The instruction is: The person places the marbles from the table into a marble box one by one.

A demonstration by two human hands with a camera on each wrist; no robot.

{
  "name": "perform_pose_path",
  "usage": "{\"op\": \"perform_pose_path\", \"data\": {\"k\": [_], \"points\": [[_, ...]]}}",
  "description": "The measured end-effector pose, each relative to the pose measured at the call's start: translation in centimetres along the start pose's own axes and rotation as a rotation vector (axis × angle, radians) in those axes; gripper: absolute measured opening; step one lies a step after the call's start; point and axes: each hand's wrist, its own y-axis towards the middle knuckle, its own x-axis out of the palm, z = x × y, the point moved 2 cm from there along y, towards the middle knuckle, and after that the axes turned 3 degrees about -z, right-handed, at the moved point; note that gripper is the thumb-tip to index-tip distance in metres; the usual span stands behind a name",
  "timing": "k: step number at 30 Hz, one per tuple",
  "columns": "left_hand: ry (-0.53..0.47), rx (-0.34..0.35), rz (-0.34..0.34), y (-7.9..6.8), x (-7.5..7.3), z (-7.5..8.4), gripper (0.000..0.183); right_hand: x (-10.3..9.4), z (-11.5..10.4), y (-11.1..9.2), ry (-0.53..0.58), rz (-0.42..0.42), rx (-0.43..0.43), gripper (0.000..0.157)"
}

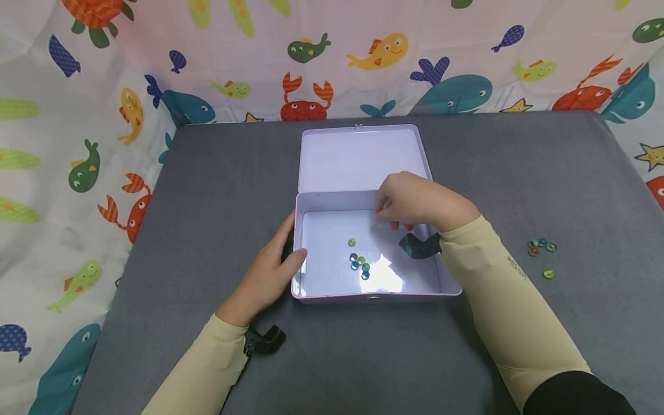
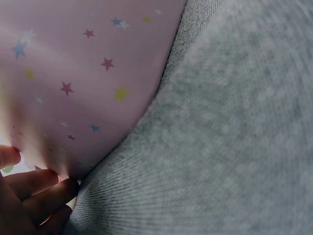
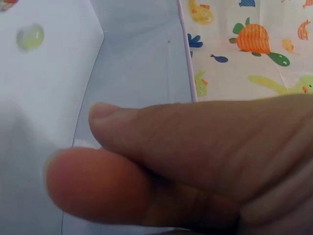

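Note:
A pale lilac box (image 1: 376,300) with its lid (image 1: 360,158) folded back stands on the grey table. My left hand (image 1: 267,276) holds its left wall, thumb over the rim and fingers along the outside. The left wrist view shows those fingers against the star-printed side (image 2: 98,73). Over the right half of the box hovers my right hand (image 1: 415,199), thumb and forefinger close together. Whether something small sits between them cannot be told. Several glass marbles, green, blue and dark, lie on the box floor, among them a green marble (image 1: 351,242).
Right of the box, several more marbles lie on the grey table (image 1: 596,323), including a yellow-green marble (image 1: 549,274) apart from the cluster. A sea-animal printed cloth (image 1: 337,57) hangs behind the table and along its sides. Black wrist cameras sit on both sleeves.

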Motion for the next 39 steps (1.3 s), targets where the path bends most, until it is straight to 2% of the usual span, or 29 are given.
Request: {"op": "perform_pose_path", "data": {"k": [6, 39], "points": [[0.002, -0.007, 0.006, -0.01, -0.03, 0.12, 0.075, -0.03, 0.0, 0.01, -0.016, 0.006, -0.026, 0.012], [-0.023, 0.009, 0.001, 0.05, 0.0, 0.08, 0.074, -0.47, 0.04, -0.92, 0.024, 0.008, -0.011, 0.015]]}}
